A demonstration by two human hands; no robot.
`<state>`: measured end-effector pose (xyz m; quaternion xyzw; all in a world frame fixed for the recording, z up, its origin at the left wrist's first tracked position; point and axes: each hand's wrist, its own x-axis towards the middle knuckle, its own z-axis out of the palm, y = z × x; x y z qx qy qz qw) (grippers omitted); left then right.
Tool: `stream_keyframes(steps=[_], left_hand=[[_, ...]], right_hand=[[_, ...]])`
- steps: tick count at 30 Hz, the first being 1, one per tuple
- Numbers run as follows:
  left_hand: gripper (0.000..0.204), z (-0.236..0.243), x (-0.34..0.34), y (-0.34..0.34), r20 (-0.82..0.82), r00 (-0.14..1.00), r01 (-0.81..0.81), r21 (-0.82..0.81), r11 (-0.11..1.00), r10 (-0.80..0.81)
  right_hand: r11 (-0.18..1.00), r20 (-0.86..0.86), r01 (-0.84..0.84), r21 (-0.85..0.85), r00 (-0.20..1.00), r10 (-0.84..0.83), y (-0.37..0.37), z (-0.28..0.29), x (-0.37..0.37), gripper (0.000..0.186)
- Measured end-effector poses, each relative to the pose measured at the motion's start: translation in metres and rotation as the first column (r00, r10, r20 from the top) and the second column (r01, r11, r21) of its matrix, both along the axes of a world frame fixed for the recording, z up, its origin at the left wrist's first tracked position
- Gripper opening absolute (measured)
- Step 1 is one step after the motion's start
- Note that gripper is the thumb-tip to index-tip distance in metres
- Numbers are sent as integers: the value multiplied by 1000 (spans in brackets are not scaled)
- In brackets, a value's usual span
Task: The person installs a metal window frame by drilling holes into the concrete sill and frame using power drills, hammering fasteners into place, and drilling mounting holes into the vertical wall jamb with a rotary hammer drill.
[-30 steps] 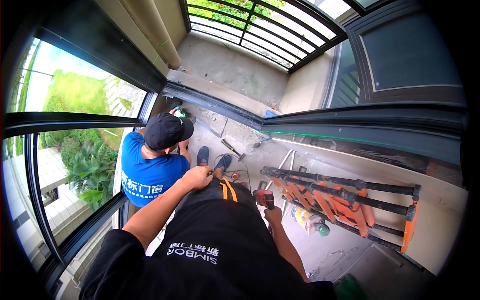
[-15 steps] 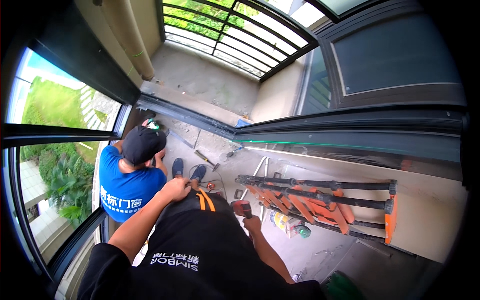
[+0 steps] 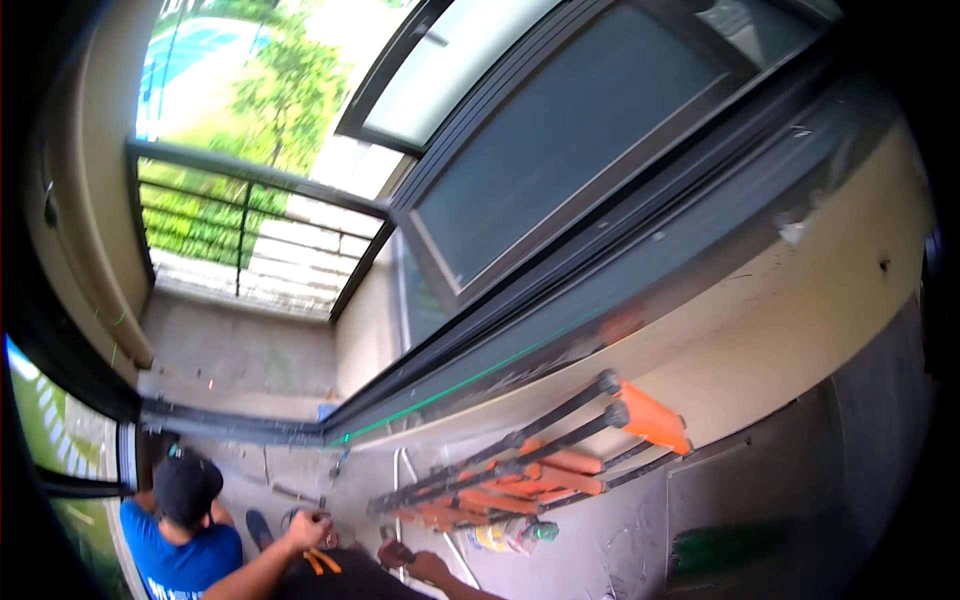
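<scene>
Low in the view, my right hand is wrapped round the grip of a red power drill, whose front end points left. My left hand is raised in front of my lap, above the orange drawstrings of my dark clothing. Its fingers are curled together, and anything between them is too small or blurred to make out. On the floor beyond my left hand lies a hammer.
A co-worker in a blue shirt and dark cap crouches at left by the window frame. An orange and black folding ladder leans at right beneath the dark sill. Bottles stand beside it. A railing is beyond.
The view has swung up and to the right, so my hands, the co-worker and the ladder sit lower and further left. The drill stays in my right hand. My left hand appears lifted from my waist.
</scene>
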<state>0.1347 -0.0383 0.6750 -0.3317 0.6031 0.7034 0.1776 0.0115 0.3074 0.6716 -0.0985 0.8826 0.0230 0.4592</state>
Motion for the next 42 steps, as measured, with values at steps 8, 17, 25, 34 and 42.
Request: stream_keyframes(steps=[8,17,25,34,42], left_hand=[[80,-105,-42,75,306,948,-318,869,379,92],[65,-101,-58,72,45,925,-122,976,182,377],[84,0,-42,53,162,913,83,825,-559,375],[66,42,-61,55,555,737,-639,757,132,386],[65,49,-62,68,551,699,-696,670,258,455]], right_hand=[[936,-309,-164,-312,949,63,-74,119,17,30],[684,-332,-241,-689,943,-2,-109,194,34,30],[706,-509,-506,-496,828,236,-91,178,-27,40],[839,-1,-55,-542,998,65,-121,225,-7,33],[840,-23,-12,-543,1000,-1,-85,217,6,27]])
